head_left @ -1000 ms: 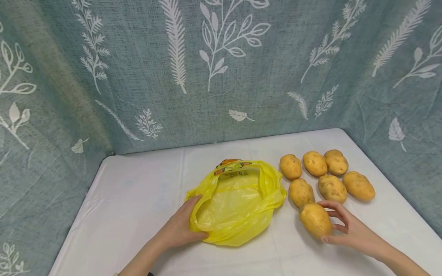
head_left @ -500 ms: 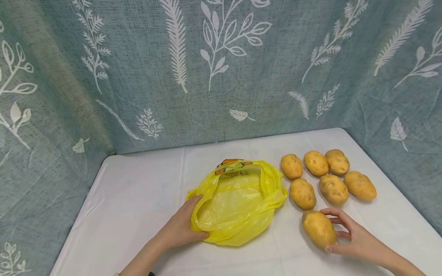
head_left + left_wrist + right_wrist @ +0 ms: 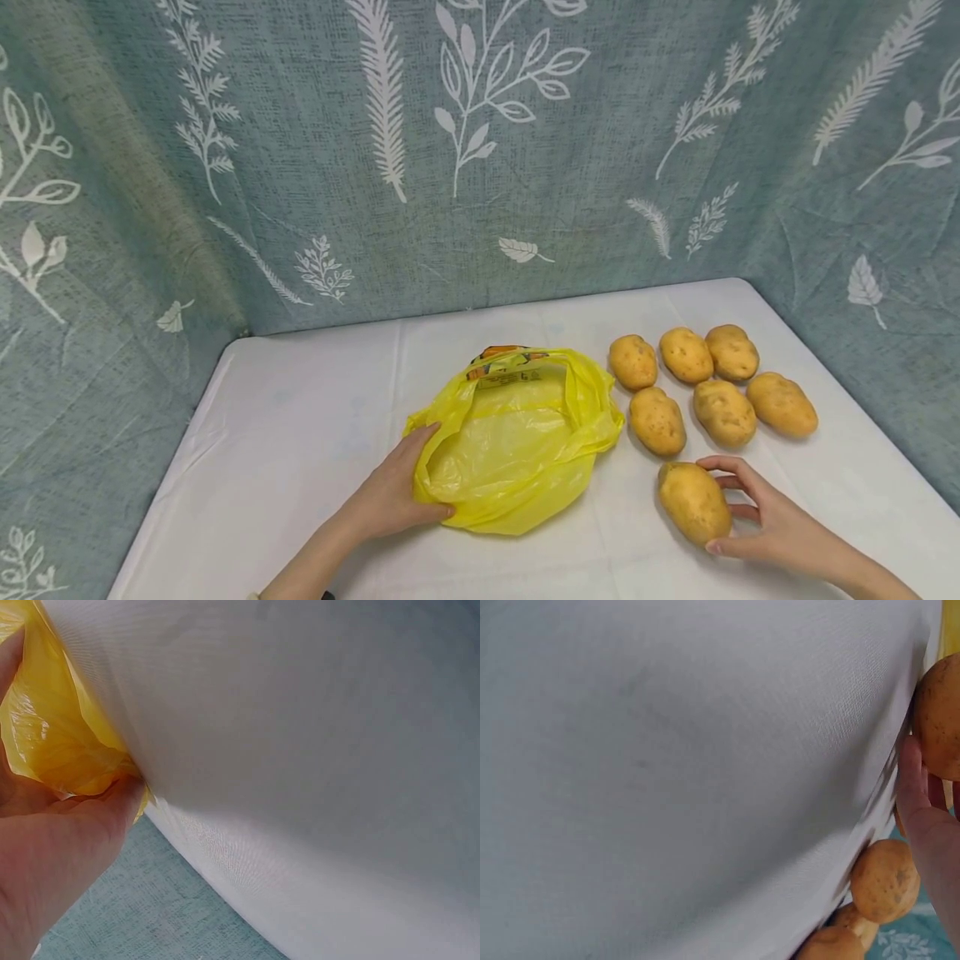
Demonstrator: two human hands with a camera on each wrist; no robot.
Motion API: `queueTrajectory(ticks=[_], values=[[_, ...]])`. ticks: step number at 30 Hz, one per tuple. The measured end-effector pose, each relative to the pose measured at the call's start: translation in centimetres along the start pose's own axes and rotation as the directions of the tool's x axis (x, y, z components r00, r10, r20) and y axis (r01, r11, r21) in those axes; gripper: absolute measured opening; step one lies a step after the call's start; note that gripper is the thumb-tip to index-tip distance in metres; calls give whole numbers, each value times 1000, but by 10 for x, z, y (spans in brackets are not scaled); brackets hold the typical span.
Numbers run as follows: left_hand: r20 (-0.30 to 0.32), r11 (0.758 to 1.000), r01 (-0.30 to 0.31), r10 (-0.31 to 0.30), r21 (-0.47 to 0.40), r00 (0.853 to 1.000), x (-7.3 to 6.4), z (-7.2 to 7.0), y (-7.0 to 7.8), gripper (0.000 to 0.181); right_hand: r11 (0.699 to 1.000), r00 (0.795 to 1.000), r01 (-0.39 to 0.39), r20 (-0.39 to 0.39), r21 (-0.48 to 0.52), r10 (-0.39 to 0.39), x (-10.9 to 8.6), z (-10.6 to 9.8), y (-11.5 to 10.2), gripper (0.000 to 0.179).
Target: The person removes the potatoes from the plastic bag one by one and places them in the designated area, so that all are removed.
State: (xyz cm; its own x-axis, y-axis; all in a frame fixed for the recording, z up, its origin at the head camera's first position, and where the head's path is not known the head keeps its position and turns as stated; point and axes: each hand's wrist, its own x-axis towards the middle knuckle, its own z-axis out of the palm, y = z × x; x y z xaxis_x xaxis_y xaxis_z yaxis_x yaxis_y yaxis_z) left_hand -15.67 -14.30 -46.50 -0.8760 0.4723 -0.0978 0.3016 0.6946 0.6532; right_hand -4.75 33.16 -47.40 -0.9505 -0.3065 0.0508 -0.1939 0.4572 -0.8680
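Observation:
A yellow plastic bag point(image 3: 517, 492) lies with its wide mouth facing up in the head view, and I see nothing inside it. My left hand point(image 3: 393, 492) holds the bag's left rim, thumb at the front and fingers farther back. In the left wrist view, the thumb point(image 3: 97, 817) lies against the crumpled plastic. To the right of the bag, my right hand point(image 3: 772, 517) grips a potato point(image 3: 693, 502) from its right side, thumb and fingertips around it. That potato sits low at the table, also seen at the right wrist view's edge.
Several more potatoes point(image 3: 723, 413) lie grouped behind the held one, the nearest potato point(image 3: 657, 422) close to the bag's right side. A white cloth point(image 3: 300, 417) covers the table. Patterned green-blue curtains point(image 3: 450, 225) stand along its back and sides.
My right hand has moved the potato slightly toward the front and right, apart from the potato behind it. In the last half second it has barely shifted. Left hand and bag look unchanged.

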Motion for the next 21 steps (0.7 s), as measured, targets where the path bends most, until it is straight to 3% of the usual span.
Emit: queueTrajectory(ticks=[8,15,21], values=[[7,1000,19,-19,-10,1000,-1,0,1,109,1000,999,20,41,-9,-19,3,-3,0,85],[2,1000,24,-24,-15,1000,-1,0,0,117,985,998,55,-27,-166,-60,7,-6,-14,88],[-31,1000,16,-17,-23,999,-2,-3,2,121,966,991,111,-53,-234,-127,31,-17,-38,79]])
